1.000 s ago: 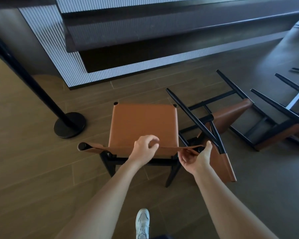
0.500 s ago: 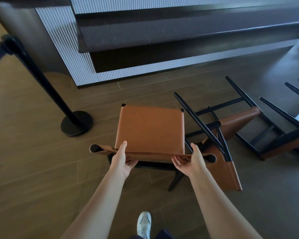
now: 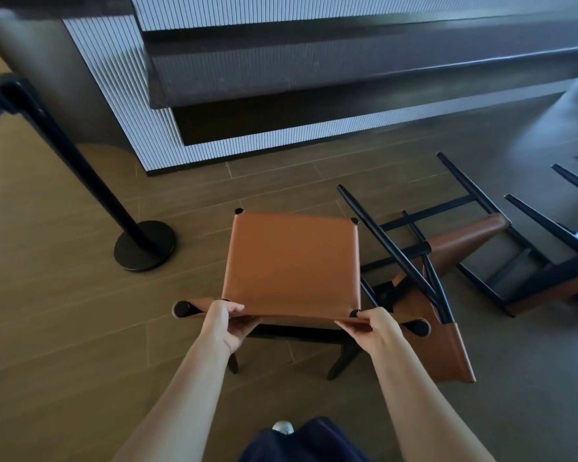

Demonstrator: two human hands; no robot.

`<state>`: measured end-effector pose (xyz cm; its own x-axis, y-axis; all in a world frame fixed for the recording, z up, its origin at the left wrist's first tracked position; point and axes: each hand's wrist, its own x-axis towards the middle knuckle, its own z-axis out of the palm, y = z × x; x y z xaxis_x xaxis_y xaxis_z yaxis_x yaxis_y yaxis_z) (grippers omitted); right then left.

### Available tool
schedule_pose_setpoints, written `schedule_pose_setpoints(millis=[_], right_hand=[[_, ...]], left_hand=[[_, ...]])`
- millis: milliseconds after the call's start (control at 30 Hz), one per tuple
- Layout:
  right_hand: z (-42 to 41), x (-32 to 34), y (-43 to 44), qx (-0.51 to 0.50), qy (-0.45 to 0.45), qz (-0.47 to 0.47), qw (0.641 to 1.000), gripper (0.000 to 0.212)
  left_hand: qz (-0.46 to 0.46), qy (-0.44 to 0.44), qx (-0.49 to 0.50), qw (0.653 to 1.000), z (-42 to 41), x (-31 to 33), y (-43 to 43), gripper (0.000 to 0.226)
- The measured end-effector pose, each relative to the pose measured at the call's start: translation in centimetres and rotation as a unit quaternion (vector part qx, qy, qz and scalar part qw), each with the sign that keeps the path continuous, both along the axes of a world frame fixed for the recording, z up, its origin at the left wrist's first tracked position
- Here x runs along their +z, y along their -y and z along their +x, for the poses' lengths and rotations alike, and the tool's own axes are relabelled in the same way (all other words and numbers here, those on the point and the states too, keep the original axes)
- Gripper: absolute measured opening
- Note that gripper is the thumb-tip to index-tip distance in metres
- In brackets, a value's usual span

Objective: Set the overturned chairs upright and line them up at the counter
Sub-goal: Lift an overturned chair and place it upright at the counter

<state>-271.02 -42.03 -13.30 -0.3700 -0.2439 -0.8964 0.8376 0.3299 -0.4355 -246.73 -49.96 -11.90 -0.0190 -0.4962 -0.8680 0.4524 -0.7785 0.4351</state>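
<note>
The person's grip has shifted in the past second. A second ago the left hand [image 3: 226, 323] sat near the middle of the backrest [image 3: 297, 317] with the right hand [image 3: 376, 326] close beside it; now the two are spread apart, one towards each end of the backrest's top edge. Each thumb lies over the edge and the fingers curl beneath the tan leather, so both hands grip the upright chair [image 3: 291, 261] firmly.

That chair stands on its four legs on the floor [image 3: 64, 328], seat facing the counter [image 3: 281, 78]. It sits short of the counter's front base, to the right of its left corner. Whether it has moved any nearer is hard to tell, because the camera has moved as well.

The wider, balanced hold suggests that righting this chair is done and that pushing or lifting it forward to the counter's front edge comes next — a two-handed hold should keep it square.

Much remains. An overturned chair [image 3: 447, 261] lies on its side just to the right, one black leg reaching up close past the upright chair's front right corner — it could snag on the way forward. A second overturned chair [image 3: 548, 271] lies further right along the counter's front. A black stanchion [image 3: 144, 245] stands to the left, off the counter's left corner.
</note>
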Motion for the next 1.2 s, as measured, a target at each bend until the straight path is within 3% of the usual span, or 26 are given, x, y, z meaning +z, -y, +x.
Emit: schedule_pose_setpoints(millis=[167,633,767,900,1033,1200], right_hand=[[0.0,0.0,0.3,0.001,-0.010,0.019,1.000,0.046],[-1.9,1.8,2.2,-0.013,0.042,0.035,0.998,0.043],[-4.0,3.4,4.8,-0.002,0.032,0.021,0.999,0.035],[-5.8,4.7,7.4,0.010,0.032,-0.013,0.999,0.038],[-6.3,5.7,9.8,0.029,0.018,-0.030,0.999,0.041],[-7.5,6.7,13.4,0.018,0.006,-0.039,0.999,0.044]], left_hand=[[0.005,0.022,-0.002,1.000,-0.4,0.0,0.2,0.043],[0.023,-0.026,0.050,0.998,-2.0,0.8,2.3,0.034],[0.021,-0.029,0.046,0.998,-4.1,1.9,4.3,0.034],[0.022,-0.016,0.045,0.999,-6.0,2.8,7.1,0.024],[0.035,-0.012,0.042,0.998,-6.7,3.5,10.0,0.032],[0.030,-0.013,0.014,0.999,-7.6,4.3,13.7,0.025]])
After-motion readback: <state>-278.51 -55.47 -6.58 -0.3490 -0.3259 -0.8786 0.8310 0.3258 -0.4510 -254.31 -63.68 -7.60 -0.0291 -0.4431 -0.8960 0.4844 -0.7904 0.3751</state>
